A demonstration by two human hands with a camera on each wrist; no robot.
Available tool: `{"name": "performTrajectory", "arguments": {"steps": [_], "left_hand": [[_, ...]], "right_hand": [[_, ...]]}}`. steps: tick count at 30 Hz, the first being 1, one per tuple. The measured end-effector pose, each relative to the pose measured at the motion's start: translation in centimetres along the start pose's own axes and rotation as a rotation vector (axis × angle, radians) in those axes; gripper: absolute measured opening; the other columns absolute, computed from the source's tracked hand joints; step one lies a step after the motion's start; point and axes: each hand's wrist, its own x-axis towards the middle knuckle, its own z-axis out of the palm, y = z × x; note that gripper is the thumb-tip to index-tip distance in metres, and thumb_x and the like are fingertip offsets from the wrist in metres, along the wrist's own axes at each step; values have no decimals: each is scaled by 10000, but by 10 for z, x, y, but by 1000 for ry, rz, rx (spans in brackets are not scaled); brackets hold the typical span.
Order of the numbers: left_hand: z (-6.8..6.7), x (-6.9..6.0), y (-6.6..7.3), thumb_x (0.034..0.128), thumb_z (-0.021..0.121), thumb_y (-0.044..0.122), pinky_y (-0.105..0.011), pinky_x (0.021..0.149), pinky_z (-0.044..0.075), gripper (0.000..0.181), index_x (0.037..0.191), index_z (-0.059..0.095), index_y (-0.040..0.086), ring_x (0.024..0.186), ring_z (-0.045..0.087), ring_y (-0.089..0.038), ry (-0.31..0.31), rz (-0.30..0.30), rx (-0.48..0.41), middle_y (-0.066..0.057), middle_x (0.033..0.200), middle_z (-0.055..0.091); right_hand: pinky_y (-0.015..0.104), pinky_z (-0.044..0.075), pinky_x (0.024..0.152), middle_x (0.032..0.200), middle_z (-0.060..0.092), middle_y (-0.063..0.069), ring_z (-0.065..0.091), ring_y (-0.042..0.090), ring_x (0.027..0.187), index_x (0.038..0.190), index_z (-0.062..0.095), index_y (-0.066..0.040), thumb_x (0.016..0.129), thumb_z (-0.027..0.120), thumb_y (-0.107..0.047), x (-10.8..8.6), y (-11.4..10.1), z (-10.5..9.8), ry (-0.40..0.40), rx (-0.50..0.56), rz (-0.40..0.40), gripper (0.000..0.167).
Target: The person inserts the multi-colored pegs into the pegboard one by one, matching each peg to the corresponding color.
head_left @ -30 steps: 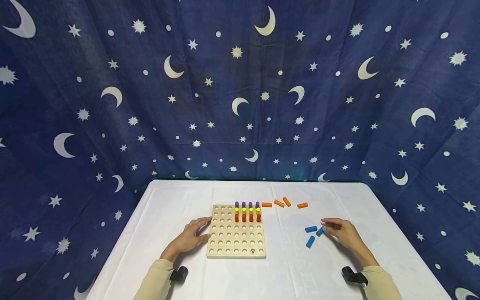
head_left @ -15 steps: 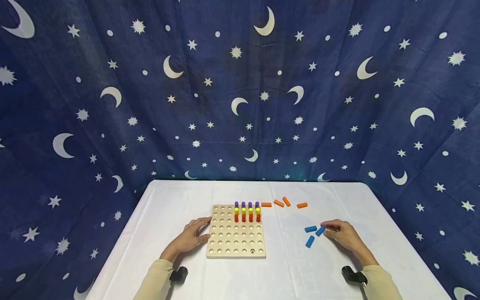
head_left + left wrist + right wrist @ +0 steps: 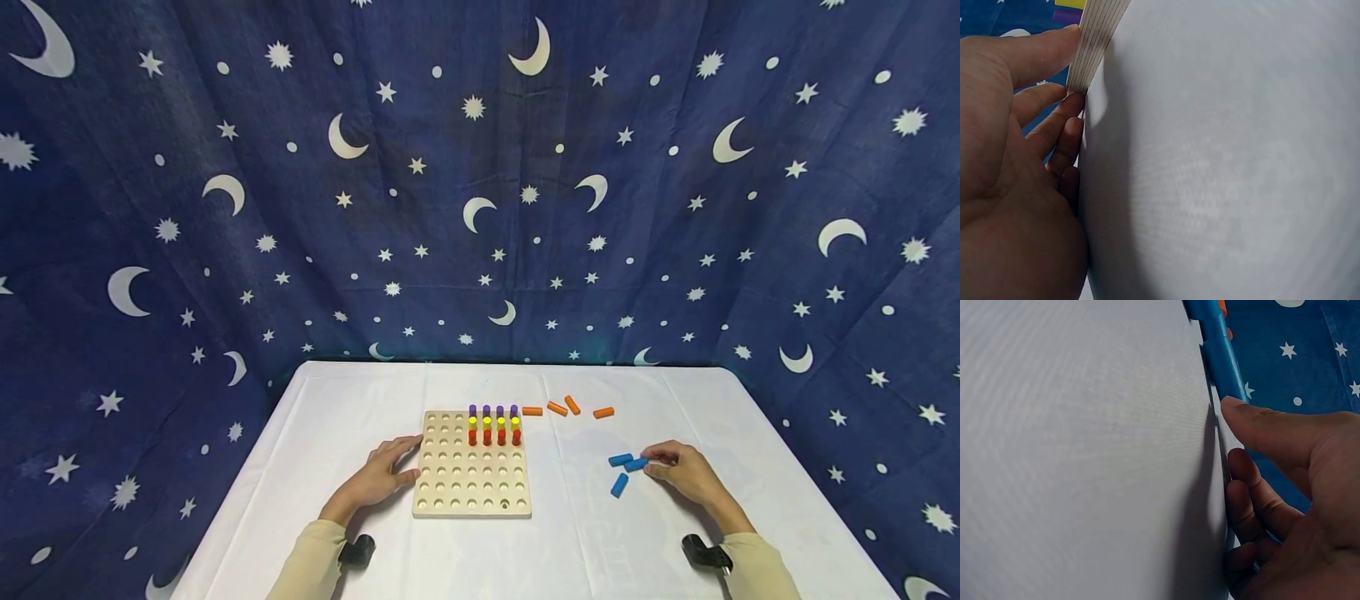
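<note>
The left hand (image 3: pixel 377 477) rests with thumb and fingertips against the left edge of a wooden pegboard (image 3: pixel 442 487); in the left wrist view, the relaxed left hand (image 3: pixel 1016 162) touches the board's side (image 3: pixel 1094 47). Yellow pegs (image 3: pixel 487 423), red pegs (image 3: pixel 487 437) and purple pegs (image 3: pixel 487 411) stand in rows at its back right. To the right, the right hand (image 3: pixel 693 477) pinches one end of a blue peg (image 3: pixel 634 465) lying on the table. From the right wrist view, the thumb of the right hand (image 3: pixel 1297 487) meets the blue peg's end (image 3: pixel 1225 369).
Two other blue pegs (image 3: pixel 619 460) (image 3: pixel 618 486) lie left of the right hand. Several orange pegs (image 3: pixel 557 409) are scattered behind them, beyond the board's right side. The white tablecloth (image 3: pixel 570 542) reaches back to a dark blue star-and-moon curtain (image 3: pixel 420 250).
The right hand has moved slightly and its fingers have closed on the blue peg, which has turned flatter and shifted left towards another blue peg. The left hand has stayed at the board.
</note>
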Motion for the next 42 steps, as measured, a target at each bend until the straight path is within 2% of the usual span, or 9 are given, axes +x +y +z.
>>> {"name": "performTrajectory", "arguments": {"steps": [7, 10, 15, 18, 23, 26, 30, 35, 42], "left_hand": [[1, -1, 0, 888, 695, 304, -611, 1162, 250, 609, 1449, 493, 181, 1397, 387, -340, 6, 4, 15, -76, 1489, 490], [1, -1, 0, 889, 696, 298, -601, 1170, 239, 610, 1451, 490, 179, 1401, 386, -332, 6, 8, 7, -73, 1491, 489], [0, 0, 1, 888, 697, 306, -602, 1175, 231, 616, 1453, 487, 178, 1402, 385, -329, 3, 10, 3, -74, 1494, 486], [1, 0, 1, 887, 698, 305, -600, 1173, 235, 617, 1453, 488, 177, 1400, 388, -328, 3, 10, 2, -74, 1491, 489], [1, 1, 0, 884, 700, 317, -599, 1171, 243, 621, 1454, 488, 188, 1401, 386, -325, 2, 0, 3, -67, 1494, 487], [2, 1, 0, 882, 700, 325, -599, 1172, 243, 624, 1454, 487, 199, 1404, 382, -324, 2, -8, 8, -64, 1498, 483], [2, 1, 0, 881, 700, 325, -600, 1175, 237, 623, 1453, 488, 200, 1408, 378, -329, 0, -13, 6, -68, 1499, 482], [1, 1, 1, 885, 696, 319, -600, 1177, 235, 618, 1454, 487, 200, 1411, 376, -328, 0, -17, 12, -66, 1500, 481], [0, 0, 1, 891, 690, 312, -596, 1181, 228, 616, 1458, 482, 192, 1415, 370, -329, -1, -16, 7, -67, 1505, 476]], "right_hand": [[207, 460, 699, 929, 685, 29, 545, 21, 783, 1076, 717, -75, 847, 772, -198, -2, -5, -1, 32, 44, -16, 266], [217, 438, 697, 892, 673, 8, 544, 32, 792, 1072, 710, -90, 860, 762, -213, 0, -11, -3, 50, 45, -47, 251], [238, 445, 713, 983, 702, 25, 586, 105, 883, 1070, 704, -123, 883, 743, -238, 3, -21, -6, 60, 45, -41, 223], [231, 475, 706, 1005, 716, 40, 596, 64, 870, 1075, 704, -119, 891, 735, -242, 4, -27, -7, 70, 67, -48, 224], [181, 520, 731, 1003, 741, 104, 631, -44, 840, 1114, 675, -54, 916, 706, -226, 3, -38, -7, 70, 205, -91, 265], [206, 565, 751, 1033, 732, 167, 681, 7, 857, 1163, 630, 5, 933, 683, -184, 4, -47, -5, 43, 324, -83, 303], [252, 595, 733, 1052, 713, 213, 714, 96, 866, 1204, 592, 62, 934, 675, -143, 6, -59, -1, 20, 413, -63, 349], [256, 591, 725, 1047, 718, 185, 717, 89, 864, 1245, 575, 73, 941, 670, -165, 10, -74, 10, 10, 471, -36, 398], [255, 587, 741, 1048, 730, 150, 719, 80, 875, 1263, 594, 13, 940, 676, -244, 13, -94, 21, 11, 501, 16, 420]]}}
